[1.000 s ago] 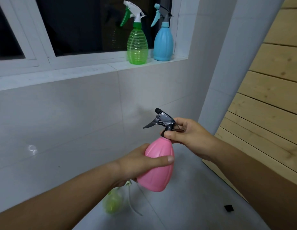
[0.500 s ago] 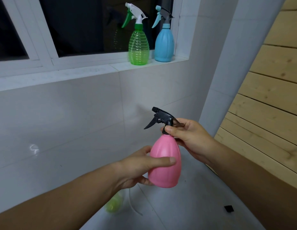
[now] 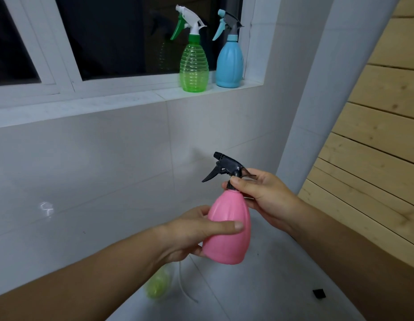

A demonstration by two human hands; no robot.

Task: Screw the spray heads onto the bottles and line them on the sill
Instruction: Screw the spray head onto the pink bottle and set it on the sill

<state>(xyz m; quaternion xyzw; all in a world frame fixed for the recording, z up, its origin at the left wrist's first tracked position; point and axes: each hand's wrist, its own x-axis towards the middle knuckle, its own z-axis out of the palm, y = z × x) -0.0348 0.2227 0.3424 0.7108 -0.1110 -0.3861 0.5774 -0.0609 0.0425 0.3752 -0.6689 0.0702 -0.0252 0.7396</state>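
Observation:
I hold a pink bottle upright in front of me, below the sill. My left hand wraps its body from the left. My right hand pinches the collar of the black spray head that sits on the bottle's neck, nozzle pointing left. On the white window sill stand a clear green bottle with a white and green spray head and, to its right, a blue bottle with a grey and light blue head.
A yellow-green bottle lies on the tiled floor below my left arm, with a thin white tube beside it. A small black piece lies on the floor at the right. Wooden planks line the right wall.
The pink bottle went from tilted to upright and rose a little. My right hand's fingers shifted around the spray head's collar, and the view moved slightly down.

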